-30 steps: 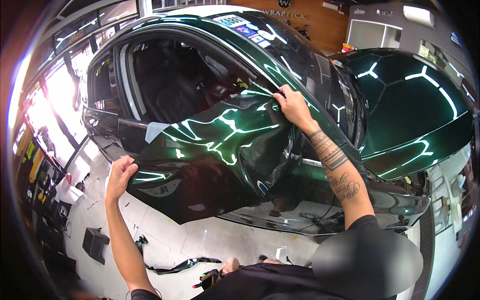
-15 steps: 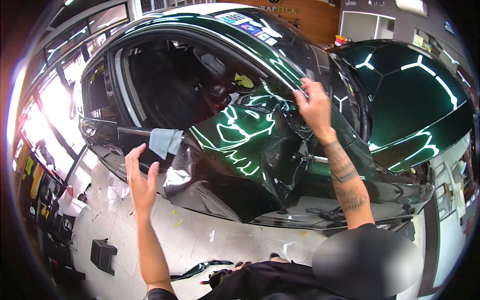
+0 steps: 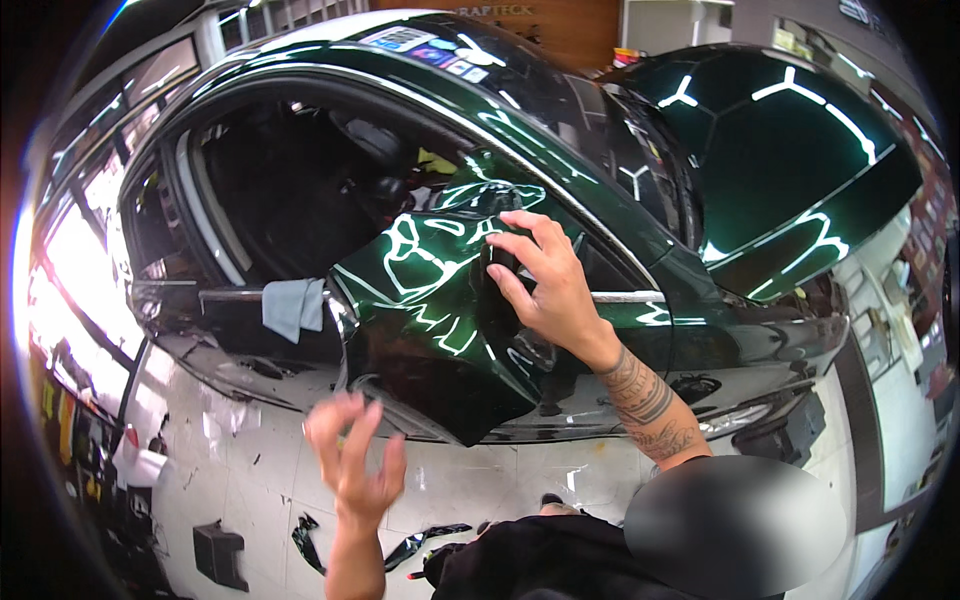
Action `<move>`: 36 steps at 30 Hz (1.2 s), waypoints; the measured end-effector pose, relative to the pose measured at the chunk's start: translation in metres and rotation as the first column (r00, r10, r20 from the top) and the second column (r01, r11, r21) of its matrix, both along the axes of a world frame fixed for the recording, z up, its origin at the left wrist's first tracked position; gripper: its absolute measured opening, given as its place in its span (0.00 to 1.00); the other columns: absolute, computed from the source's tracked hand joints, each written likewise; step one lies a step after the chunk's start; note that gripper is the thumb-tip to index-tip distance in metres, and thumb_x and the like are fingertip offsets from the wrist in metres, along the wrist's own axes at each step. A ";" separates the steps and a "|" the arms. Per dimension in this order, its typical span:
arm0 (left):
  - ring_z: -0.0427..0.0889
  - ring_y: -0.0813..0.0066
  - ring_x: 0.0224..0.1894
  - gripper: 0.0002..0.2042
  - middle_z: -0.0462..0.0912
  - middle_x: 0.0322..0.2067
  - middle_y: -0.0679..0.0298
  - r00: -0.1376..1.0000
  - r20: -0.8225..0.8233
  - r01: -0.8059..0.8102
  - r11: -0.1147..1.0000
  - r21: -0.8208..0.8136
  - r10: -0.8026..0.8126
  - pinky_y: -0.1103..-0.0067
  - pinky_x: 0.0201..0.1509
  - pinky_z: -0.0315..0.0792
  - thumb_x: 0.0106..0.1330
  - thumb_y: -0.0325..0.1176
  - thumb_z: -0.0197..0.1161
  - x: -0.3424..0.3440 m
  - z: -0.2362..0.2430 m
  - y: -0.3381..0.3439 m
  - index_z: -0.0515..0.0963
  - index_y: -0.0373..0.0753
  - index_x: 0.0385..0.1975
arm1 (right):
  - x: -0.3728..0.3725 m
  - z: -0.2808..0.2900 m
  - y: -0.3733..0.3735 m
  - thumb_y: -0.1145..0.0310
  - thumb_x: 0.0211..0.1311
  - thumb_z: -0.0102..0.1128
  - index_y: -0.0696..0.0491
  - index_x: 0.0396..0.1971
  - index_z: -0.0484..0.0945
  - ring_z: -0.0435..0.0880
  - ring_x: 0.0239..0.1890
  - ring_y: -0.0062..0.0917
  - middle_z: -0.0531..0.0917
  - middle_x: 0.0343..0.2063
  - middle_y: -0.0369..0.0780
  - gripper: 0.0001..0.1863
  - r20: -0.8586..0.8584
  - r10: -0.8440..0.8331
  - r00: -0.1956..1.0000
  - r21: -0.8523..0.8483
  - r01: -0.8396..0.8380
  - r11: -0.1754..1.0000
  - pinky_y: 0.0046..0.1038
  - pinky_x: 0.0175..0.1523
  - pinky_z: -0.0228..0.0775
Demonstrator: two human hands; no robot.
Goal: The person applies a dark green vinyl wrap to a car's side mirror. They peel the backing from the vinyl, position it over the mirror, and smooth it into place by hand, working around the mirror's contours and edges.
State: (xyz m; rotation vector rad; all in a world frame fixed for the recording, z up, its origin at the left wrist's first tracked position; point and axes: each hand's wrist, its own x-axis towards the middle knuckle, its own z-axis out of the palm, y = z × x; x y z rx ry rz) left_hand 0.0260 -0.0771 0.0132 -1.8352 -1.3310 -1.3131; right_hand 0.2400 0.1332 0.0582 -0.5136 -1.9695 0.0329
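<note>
I've got the green film (image 3: 415,325) mid-feed, draped over the door of the dark car (image 3: 735,365), creased and bunched along its top, one corner pointing down to six o'clock by the car's lower edge. Right hand (image 3: 545,285), just off centre toward three, fingers curved and thumb set apart, right at the film's edge; from this angle I can't be sure the fingertips touch it. Left hand (image 3: 352,455) at seven, blurred, fingers spread wide, apart from the film's left edge, with pale floor (image 3: 270,465) behind it. That strip of floor runs on toward a dark box (image 3: 219,556) between seven and eight and a dark scrap (image 3: 425,540) at six. At nine, a grey-blue cloth (image 3: 293,308) hangs over the window ledge, just beside the film. Now the markings: at twelve, a white label (image 3: 402,40) with blue characters and small purple-and-blue stickers (image 3: 445,58) on the windshield, plus pale capitals (image 3: 493,12) on the wooden wall (image 3: 575,35) above.
</note>
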 end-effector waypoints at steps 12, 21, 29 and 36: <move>0.86 0.60 0.38 0.11 0.86 0.38 0.53 0.937 0.135 0.286 -0.481 -0.829 0.323 0.64 0.39 0.76 0.62 0.33 0.60 -0.044 -0.411 -0.213 0.84 0.38 0.39 | 0.122 -0.073 -0.015 0.66 0.72 0.55 0.59 0.44 0.82 0.83 0.36 0.20 0.85 0.34 0.39 0.12 -0.736 -0.151 0.660 -0.479 -0.350 0.805 0.21 0.45 0.75; 0.86 0.60 0.40 0.12 0.86 0.41 0.53 0.931 0.220 0.350 -0.535 -0.769 0.291 0.64 0.41 0.77 0.61 0.34 0.61 -0.043 -0.436 -0.152 0.83 0.38 0.41 | 0.186 -0.396 -0.198 0.75 0.64 0.51 0.61 0.35 0.83 0.83 0.27 0.19 0.84 0.24 0.38 0.11 0.166 -0.576 0.800 -0.952 0.282 0.117 0.22 0.32 0.75; 0.85 0.60 0.42 0.14 0.85 0.43 0.53 0.962 0.203 0.273 -0.579 -0.768 0.184 0.64 0.44 0.77 0.60 0.35 0.63 -0.009 -0.429 -0.085 0.83 0.38 0.43 | 0.282 -0.497 -0.341 0.69 0.61 0.56 0.61 0.32 0.85 0.85 0.20 0.25 0.85 0.20 0.44 0.12 0.237 -0.875 0.423 -0.970 0.052 -0.238 0.29 0.25 0.76; 0.85 0.60 0.44 0.15 0.85 0.45 0.53 0.978 0.087 0.188 -0.609 -0.770 0.192 0.64 0.45 0.77 0.59 0.36 0.64 0.041 -0.413 -0.092 0.83 0.38 0.44 | 0.401 -0.525 -0.241 0.55 0.62 0.61 0.51 0.37 0.81 0.80 0.23 0.26 0.79 0.21 0.37 0.14 0.008 -0.995 0.101 -0.956 -0.290 -0.037 0.32 0.29 0.73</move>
